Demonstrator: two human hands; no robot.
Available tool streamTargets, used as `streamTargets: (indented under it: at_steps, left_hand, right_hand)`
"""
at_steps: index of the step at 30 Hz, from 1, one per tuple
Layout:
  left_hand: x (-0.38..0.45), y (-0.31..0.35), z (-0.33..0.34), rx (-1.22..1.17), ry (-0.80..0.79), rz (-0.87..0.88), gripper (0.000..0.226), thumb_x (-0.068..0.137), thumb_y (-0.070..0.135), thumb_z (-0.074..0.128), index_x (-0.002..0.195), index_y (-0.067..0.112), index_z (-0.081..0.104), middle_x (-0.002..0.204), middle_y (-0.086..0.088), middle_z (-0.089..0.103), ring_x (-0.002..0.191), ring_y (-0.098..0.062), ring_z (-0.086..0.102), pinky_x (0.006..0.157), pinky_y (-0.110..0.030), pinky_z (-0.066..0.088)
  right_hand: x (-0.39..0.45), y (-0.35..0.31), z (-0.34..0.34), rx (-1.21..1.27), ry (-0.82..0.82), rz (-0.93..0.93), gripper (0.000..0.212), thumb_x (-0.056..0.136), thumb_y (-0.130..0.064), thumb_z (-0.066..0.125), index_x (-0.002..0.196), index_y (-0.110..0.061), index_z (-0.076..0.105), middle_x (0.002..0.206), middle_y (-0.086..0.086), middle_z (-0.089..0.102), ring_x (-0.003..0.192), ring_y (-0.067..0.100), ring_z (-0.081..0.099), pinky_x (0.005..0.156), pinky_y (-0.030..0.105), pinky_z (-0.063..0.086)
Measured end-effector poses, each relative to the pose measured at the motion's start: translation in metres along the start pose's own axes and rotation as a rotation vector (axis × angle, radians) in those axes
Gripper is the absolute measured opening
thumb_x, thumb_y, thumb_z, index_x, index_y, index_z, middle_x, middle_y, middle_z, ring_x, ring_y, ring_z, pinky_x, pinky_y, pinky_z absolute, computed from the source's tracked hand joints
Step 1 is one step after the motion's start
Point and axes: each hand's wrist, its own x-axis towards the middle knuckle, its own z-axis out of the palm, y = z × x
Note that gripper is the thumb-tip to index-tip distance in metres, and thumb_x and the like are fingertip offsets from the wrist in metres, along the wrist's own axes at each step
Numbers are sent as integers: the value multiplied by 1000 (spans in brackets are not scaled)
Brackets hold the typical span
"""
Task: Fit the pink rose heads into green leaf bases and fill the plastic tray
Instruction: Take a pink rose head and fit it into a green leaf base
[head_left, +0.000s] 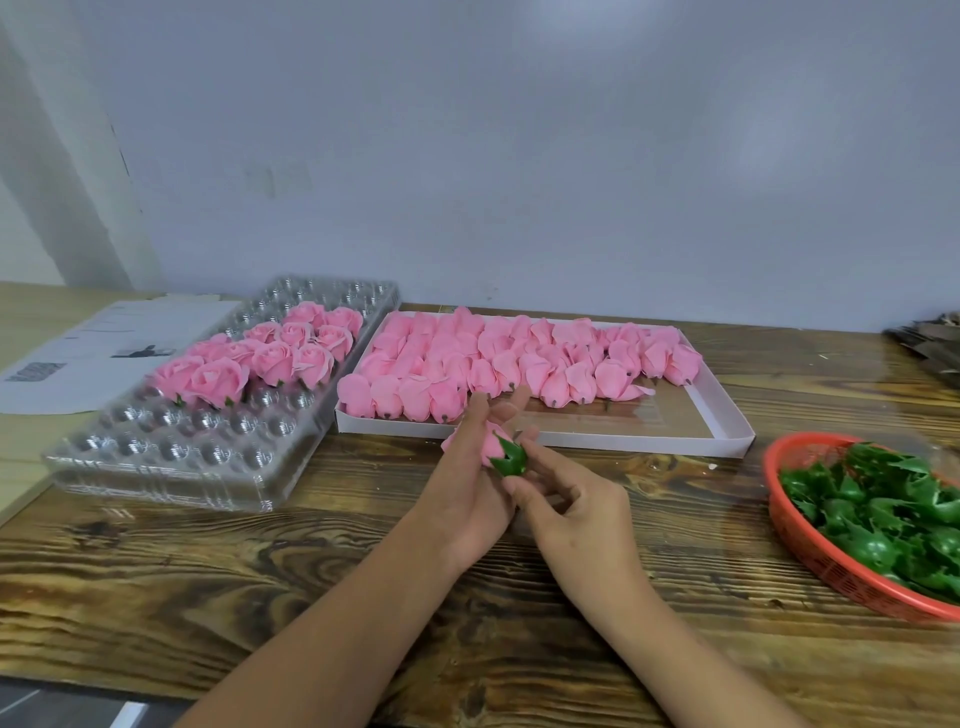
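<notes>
Over bare tabletop, hands join rose, leaf base

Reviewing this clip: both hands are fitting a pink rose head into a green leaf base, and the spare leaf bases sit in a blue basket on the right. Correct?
Not quite: in the head view the basket is red, not blue. The rest holds: the left hand and right hand join a rose head to a leaf base, and the spare leaf bases sit on the right.

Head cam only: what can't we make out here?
- Rose head: mostly behind the left hand.
- Red basket of leaf bases: cut off by right edge.
- Printed sheet: text too small.
- Dark pile at far right: cut off, unidentifiable.
- Plastic tray cups under the finished roses: hidden.
</notes>
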Motion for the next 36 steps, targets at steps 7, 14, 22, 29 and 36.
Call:
streamTargets:
  at_steps: [7, 14, 22, 29, 36]
  left_hand:
    - [-1, -1, 2, -3, 12, -10, 48, 102, 49, 49, 70, 23, 74, 132, 6, 69, 134, -23, 51, 109, -52, 41]
    - [-4, 0, 5, 27, -2, -50, 50, 101, 51, 49, 73, 21, 77, 131, 4, 70, 135, -24, 50, 102, -45, 45]
    - [-4, -1, 5, 20, -37, -73, 42, 91, 53, 56, 78, 19, 78, 135, 1, 68, 140, -28, 48, 103, -42, 47]
    - [-5, -1, 6, -4, -68, -71, 42, 94, 52, 55, 79, 22, 80, 135, 2, 68, 139, -27, 49, 100, -45, 49]
    - [-5, 0, 9, 65, -33, -47, 43, 95, 54, 53, 76, 27, 80, 133, 7, 69, 135, -22, 52, 123, -51, 29]
  right_hand:
    - [-1, 1, -1, 10, -13, -11, 42, 83, -15, 79, 121, -28, 70, 83, -35, 66, 85, -8, 68, 79, 14, 54]
    - [0, -8, -4, 43, -16, -24, 65, 86, -10, 75, 101, -71, 58, 83, -41, 66, 83, -5, 69, 76, 10, 51]
    - [2, -7, -4, 47, -4, -31, 41, 82, -11, 78, 119, -29, 70, 93, -29, 68, 87, -7, 66, 79, 7, 47]
    - [-2, -10, -3, 111, 62, -41, 60, 81, -5, 78, 100, -61, 65, 86, -17, 72, 80, 3, 67, 74, 11, 50]
    - [-5, -2, -2, 151, 71, 6, 26, 86, -13, 72, 94, -38, 73, 83, -13, 75, 78, 13, 73, 73, 38, 60]
